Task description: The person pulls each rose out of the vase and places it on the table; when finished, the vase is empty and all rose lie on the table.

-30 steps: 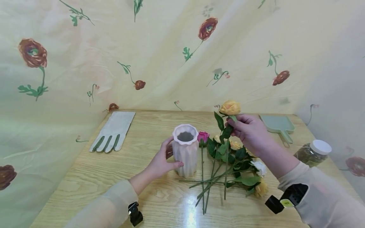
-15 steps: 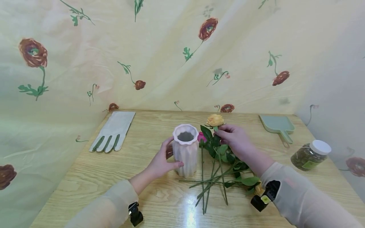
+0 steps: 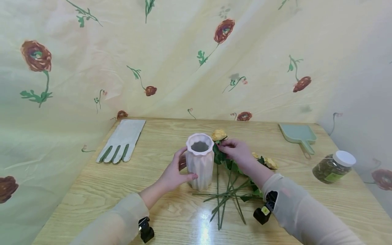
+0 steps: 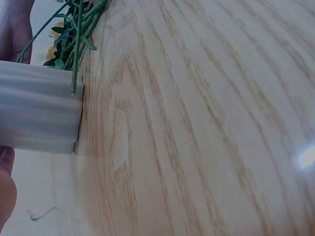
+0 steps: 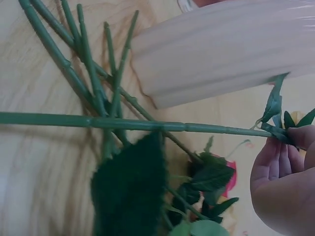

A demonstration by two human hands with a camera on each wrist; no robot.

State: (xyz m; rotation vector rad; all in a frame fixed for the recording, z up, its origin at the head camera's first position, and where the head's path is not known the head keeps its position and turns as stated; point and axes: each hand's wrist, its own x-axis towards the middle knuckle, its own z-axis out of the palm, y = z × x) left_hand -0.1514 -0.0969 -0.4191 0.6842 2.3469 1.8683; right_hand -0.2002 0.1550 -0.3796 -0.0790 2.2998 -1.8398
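Note:
My left hand (image 3: 172, 175) holds the pinkish-white fluted vase (image 3: 200, 170) by its side; the vase stands upright on the table with its scalloped mouth uppermost. Just right of the vase, my right hand (image 3: 239, 156) pinches a yellow artificial rose (image 3: 218, 135) beneath its bloom. In the right wrist view the rose's green stem (image 5: 157, 126) runs from the fingers across other stems, outside the vase. More artificial roses lie on the table below my right forearm, their bare stems (image 3: 220, 204) crossing; a pink bloom (image 5: 231, 174) shows among them, and leaves are partly hidden by my arm.
A white work glove (image 3: 122, 139) lies at the back left of the wooden table. At the right are a pale green dustpan (image 3: 297, 133) and a jar (image 3: 332, 168) with a white lid. A flower-printed cloth hangs behind the table.
My right hand has carried the yellow rose left and downward, close beside the vase's rim. My left hand and the vase have stayed put.

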